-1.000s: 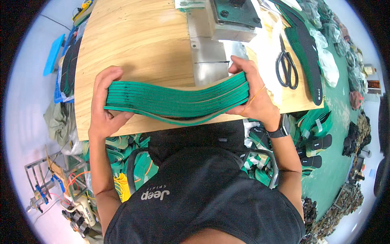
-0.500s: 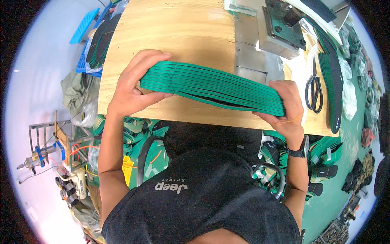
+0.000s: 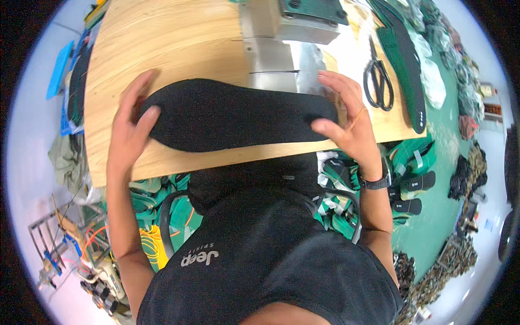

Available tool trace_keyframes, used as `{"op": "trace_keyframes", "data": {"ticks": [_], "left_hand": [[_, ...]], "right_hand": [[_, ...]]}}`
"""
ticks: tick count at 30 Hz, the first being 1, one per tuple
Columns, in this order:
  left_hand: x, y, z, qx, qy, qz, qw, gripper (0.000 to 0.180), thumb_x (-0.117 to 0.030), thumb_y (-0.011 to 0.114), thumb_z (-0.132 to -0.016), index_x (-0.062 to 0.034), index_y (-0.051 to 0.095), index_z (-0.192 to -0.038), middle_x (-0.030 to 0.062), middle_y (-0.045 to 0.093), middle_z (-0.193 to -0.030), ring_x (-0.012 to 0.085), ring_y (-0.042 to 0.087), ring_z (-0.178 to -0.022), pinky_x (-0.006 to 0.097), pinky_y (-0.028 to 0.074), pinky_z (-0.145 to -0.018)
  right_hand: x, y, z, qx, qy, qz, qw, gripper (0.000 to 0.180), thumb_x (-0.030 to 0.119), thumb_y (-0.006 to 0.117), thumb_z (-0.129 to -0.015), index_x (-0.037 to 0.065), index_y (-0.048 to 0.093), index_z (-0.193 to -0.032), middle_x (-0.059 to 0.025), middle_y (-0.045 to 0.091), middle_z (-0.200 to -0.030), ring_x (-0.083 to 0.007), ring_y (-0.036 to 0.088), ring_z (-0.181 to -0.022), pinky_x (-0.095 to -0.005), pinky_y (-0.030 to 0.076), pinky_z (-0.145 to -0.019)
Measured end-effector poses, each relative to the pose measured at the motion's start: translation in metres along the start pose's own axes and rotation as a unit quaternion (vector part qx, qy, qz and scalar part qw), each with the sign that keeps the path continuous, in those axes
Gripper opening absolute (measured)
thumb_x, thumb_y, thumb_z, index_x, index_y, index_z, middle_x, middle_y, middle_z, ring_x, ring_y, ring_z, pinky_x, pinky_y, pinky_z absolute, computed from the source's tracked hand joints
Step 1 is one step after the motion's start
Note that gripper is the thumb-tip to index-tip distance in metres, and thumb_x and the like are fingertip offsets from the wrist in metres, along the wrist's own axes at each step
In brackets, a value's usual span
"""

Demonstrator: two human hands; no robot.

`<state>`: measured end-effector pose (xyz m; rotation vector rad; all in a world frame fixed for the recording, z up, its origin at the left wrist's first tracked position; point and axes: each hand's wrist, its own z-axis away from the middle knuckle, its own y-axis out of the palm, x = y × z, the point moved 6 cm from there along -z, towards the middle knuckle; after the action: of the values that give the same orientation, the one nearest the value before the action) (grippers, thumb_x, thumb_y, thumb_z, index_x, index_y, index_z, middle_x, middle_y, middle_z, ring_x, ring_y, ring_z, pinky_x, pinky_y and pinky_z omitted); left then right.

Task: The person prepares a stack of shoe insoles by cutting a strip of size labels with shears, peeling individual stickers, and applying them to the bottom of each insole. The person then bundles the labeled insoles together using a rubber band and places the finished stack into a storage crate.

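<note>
A black insole (image 3: 227, 116) lies flat side up across the near part of the table, its wide end to the left and narrow end to the right. Any layers beneath it are hidden. My left hand (image 3: 130, 127) is closed around the wide end, thumb at the near edge and fingers at the far side, somewhat blurred. At the narrow end my right hand (image 3: 349, 119) grips with its thumb on the top face and its fingers curved past the tip.
Black-handled scissors (image 3: 378, 84) lie right of my right hand, beside a green-edged stack of insoles (image 3: 403, 78). A metal press block (image 3: 309, 27) stands at the far side of the wooden table (image 3: 179, 43). Bundled insoles (image 3: 414, 181) crowd the floor below.
The stack of insoles has turned from its green layered edges to its black top face. Both hands have kept to its ends. The whole view has shifted.
</note>
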<state>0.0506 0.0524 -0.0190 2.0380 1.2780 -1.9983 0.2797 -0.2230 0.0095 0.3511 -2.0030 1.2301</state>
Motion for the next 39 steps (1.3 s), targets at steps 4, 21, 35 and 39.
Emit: {"op": "trace_keyframes", "data": {"ticks": [4,21,35,39], "left_hand": [[-0.007,0.007,0.004,0.070,0.038,0.033,0.996,0.094,-0.039,0.078,-0.060,-0.0031,0.040,-0.138,0.0154,0.046,-0.136,0.0282,0.043,-0.126,0.038,0.029,-0.107],[-0.010,0.005,0.001,0.119,0.026,-0.035,0.992,0.103,-0.049,0.081,-0.049,-0.0014,0.045,-0.133,0.0165,0.049,-0.132,0.0317,0.044,-0.124,0.040,0.029,-0.107],[-0.011,0.004,-0.002,0.131,0.044,-0.084,0.987,0.117,-0.018,0.084,-0.045,-0.0074,0.025,-0.146,0.0165,0.050,-0.133,0.0304,0.046,-0.125,0.041,0.028,-0.109],[-0.013,0.008,-0.002,0.101,0.026,-0.061,0.993,0.112,-0.011,0.082,-0.051,-0.0085,0.023,-0.146,0.0160,0.053,-0.129,0.0293,0.048,-0.122,0.040,0.031,-0.107]], "right_hand": [[-0.001,-0.001,0.013,0.046,-0.032,-0.004,0.998,0.088,0.038,0.084,-0.058,0.005,0.046,-0.131,-0.0161,0.046,-0.130,-0.0330,0.038,-0.126,-0.0409,0.035,-0.104],[0.003,0.003,0.014,0.024,-0.084,0.086,0.993,0.085,0.047,0.080,-0.059,0.006,0.052,-0.128,-0.0150,0.053,-0.121,-0.0362,0.045,-0.116,-0.0448,0.038,-0.099],[0.001,0.003,0.026,-0.006,-0.070,0.092,0.993,0.085,0.037,0.082,-0.060,0.002,0.046,-0.128,-0.0157,0.054,-0.119,-0.0369,0.045,-0.115,-0.0443,0.039,-0.098],[0.001,0.006,0.034,-0.024,-0.014,0.075,0.997,0.085,0.022,0.084,-0.059,0.001,0.042,-0.130,-0.0162,0.055,-0.117,-0.0364,0.045,-0.114,-0.0430,0.040,-0.097]]}}
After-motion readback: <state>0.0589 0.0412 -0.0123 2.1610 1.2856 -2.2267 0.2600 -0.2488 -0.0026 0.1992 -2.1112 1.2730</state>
